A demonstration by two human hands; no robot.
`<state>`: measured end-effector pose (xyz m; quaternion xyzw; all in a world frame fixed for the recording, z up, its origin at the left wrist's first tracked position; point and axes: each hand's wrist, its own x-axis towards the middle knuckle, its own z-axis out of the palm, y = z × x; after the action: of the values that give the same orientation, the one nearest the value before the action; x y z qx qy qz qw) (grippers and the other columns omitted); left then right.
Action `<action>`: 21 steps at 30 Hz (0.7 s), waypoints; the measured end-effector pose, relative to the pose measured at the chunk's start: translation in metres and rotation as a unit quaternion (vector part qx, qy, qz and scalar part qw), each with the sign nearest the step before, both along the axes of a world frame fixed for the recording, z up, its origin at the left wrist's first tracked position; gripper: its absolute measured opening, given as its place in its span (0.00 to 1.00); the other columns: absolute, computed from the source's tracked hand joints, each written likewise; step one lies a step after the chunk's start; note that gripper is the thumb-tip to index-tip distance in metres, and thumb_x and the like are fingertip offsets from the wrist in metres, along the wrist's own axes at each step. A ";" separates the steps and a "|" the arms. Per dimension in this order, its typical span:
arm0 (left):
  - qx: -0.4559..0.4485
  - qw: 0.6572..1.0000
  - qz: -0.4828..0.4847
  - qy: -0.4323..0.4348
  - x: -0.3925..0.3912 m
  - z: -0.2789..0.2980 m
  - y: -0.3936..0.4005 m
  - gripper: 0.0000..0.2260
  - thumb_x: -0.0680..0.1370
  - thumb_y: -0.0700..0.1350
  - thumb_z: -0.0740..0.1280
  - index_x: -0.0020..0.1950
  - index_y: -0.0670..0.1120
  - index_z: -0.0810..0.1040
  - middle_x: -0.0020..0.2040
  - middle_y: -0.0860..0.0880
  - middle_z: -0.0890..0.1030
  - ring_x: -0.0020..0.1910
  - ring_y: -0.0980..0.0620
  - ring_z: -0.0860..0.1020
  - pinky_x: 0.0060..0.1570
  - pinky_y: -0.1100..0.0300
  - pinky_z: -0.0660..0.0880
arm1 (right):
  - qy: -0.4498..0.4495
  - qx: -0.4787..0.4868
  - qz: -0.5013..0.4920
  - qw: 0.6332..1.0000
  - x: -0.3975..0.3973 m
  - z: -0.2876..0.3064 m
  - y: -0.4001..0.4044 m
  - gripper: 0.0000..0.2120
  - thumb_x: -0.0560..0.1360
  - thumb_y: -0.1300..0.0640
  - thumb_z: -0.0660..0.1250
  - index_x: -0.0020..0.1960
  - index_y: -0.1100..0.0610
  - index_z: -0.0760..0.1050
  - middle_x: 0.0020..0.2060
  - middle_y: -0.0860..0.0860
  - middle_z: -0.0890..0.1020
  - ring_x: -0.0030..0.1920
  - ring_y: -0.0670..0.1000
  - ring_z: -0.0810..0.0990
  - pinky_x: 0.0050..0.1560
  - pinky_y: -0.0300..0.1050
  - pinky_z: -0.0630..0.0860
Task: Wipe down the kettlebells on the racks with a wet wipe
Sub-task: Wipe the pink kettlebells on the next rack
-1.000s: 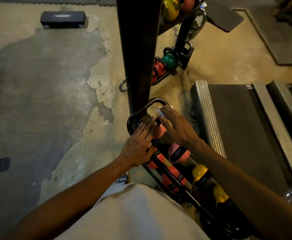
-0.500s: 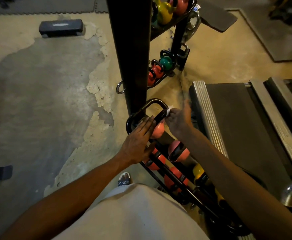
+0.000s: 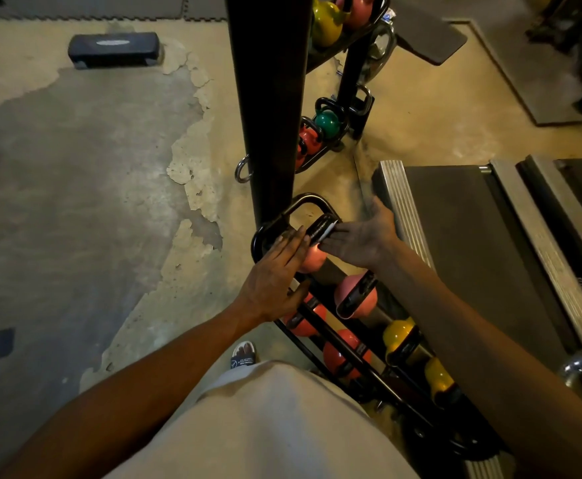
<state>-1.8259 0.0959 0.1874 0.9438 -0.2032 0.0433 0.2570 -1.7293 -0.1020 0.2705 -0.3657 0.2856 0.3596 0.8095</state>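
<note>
Both forearms are seen bare from the bottom edge of the view up to the left hand (image 3: 275, 278) and the right hand (image 3: 362, 238), with no sleeve shown on either. A pale, beige-grey garment (image 3: 265, 426) is worn over the torso (plain, no print visible). One foot is glimpsed below, in a dark slide sandal (image 3: 243, 356) with a small white marking on its strap.
</note>
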 end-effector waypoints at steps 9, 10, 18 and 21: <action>-0.012 1.000 -0.008 0.000 -0.002 -0.004 -0.004 0.39 0.80 0.55 0.65 0.85 0.43 0.53 0.86 0.44 0.52 0.85 0.50 0.48 0.83 0.54 0.46 | 0.030 0.038 -0.006 0.999 -0.009 -0.003 0.002 0.56 0.76 0.23 0.53 0.80 0.71 0.54 0.77 0.71 0.64 0.78 0.69 0.63 0.80 0.63 0.59; -0.011 1.000 -0.009 0.000 -0.002 -0.004 -0.003 0.39 0.80 0.55 0.64 0.85 0.43 0.53 0.86 0.44 0.53 0.85 0.49 0.49 0.83 0.52 0.47 | 0.027 0.041 -0.027 0.998 -0.007 -0.002 0.000 0.56 0.76 0.23 0.52 0.80 0.72 0.55 0.77 0.71 0.64 0.78 0.69 0.62 0.80 0.63 0.59; -0.006 1.000 -0.012 -0.001 0.000 -0.005 -0.002 0.39 0.79 0.56 0.63 0.85 0.42 0.54 0.86 0.45 0.52 0.85 0.51 0.46 0.83 0.52 0.46 | 0.027 0.022 -0.041 0.999 -0.015 -0.008 0.005 0.51 0.77 0.25 0.52 0.78 0.71 0.61 0.75 0.68 0.69 0.76 0.66 0.67 0.80 0.59 0.60; -0.005 1.000 -0.011 -0.004 -0.001 -0.006 -0.003 0.38 0.79 0.56 0.63 0.85 0.42 0.55 0.86 0.44 0.53 0.85 0.50 0.47 0.84 0.52 0.46 | 0.021 0.012 -0.070 0.997 -0.018 -0.017 0.009 0.49 0.78 0.27 0.52 0.79 0.68 0.63 0.74 0.67 0.72 0.75 0.64 0.70 0.79 0.58 0.62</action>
<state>-1.8266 0.0933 0.1817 0.9401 -0.2145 0.0454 0.2612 -1.7469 -0.0931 0.2540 -0.3279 0.3229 0.3129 0.8308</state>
